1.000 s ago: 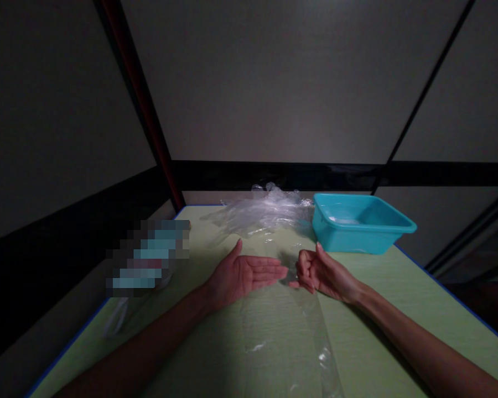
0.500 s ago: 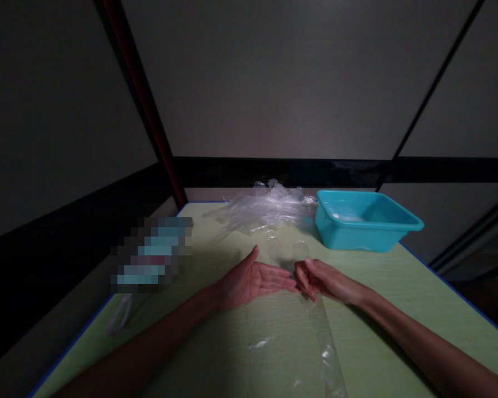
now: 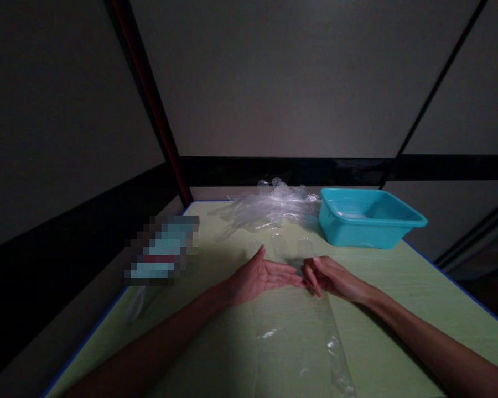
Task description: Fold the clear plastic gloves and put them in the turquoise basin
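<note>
A clear plastic sheet-like piece (image 3: 294, 337) with rounded finger-like tips at its far end lies flat on the pale green table, running towards the near edge. My left hand (image 3: 265, 276) lies over its left side, palm turned inward, fingers stretched out to the right and thumb up. My right hand (image 3: 332, 276) is at its right side with the fingers curled and thumb against them; whether plastic is between them is too small to tell. The fingertips of both hands nearly meet. Beyond them lies a crumpled pile of clear plastic (image 3: 274, 207).
A turquoise basin (image 3: 365, 235) stands at the back right of the table (image 3: 419, 309). A pixelated object (image 3: 161, 254) with a white loop below it lies at the left edge. Dark-banded wall panels rise behind the table.
The whole view has shifted slightly, so everything appears a little further right. Both hands keep nearly the same pose over the plastic.
</note>
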Demonstrator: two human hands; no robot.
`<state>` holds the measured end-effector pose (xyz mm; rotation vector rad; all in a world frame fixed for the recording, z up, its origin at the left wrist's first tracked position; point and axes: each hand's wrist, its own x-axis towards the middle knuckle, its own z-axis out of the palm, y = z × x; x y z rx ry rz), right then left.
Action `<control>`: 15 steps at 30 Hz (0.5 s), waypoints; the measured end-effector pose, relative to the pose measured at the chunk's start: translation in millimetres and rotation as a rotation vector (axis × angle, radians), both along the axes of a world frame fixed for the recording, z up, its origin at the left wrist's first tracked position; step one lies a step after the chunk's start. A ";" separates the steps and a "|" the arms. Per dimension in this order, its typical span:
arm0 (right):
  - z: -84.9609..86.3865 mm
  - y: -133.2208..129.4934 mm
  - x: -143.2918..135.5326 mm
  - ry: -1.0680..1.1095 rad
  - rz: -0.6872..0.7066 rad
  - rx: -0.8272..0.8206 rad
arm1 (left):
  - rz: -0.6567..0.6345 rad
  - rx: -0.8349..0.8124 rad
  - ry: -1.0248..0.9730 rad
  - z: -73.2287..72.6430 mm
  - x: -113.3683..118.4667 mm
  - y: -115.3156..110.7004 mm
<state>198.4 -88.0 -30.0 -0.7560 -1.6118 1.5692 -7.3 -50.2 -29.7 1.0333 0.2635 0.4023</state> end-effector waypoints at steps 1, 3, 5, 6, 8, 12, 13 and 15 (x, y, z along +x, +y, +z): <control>0.3 -0.5 0.2 0.042 0.004 -0.018 | 0.001 -0.002 -0.004 0.0 0.3 0.2; 2.1 -2.0 0.8 0.133 0.028 -0.053 | 0.002 -0.009 -0.007 0.3 0.8 0.7; 5.1 -4.4 2.2 0.204 0.091 -0.110 | -0.002 -0.018 -0.006 0.9 1.0 1.3; 6.6 -5.8 3.1 0.223 0.144 -0.149 | -0.006 -0.023 -0.005 1.3 0.9 1.5; 8.6 -8.7 5.5 0.222 0.297 -0.247 | -0.014 -0.032 -0.010 2.0 0.4 1.9; 6.0 -13.6 8.8 0.170 0.604 -0.420 | -0.036 -0.048 -0.031 2.6 -1.2 3.1; 4.6 -14.5 8.6 0.168 0.663 -0.440 | -0.042 -0.051 -0.033 2.6 -1.5 3.4; 2.6 -16.3 6.9 0.175 0.766 -0.453 | -0.053 -0.056 -0.030 3.0 -1.9 4.2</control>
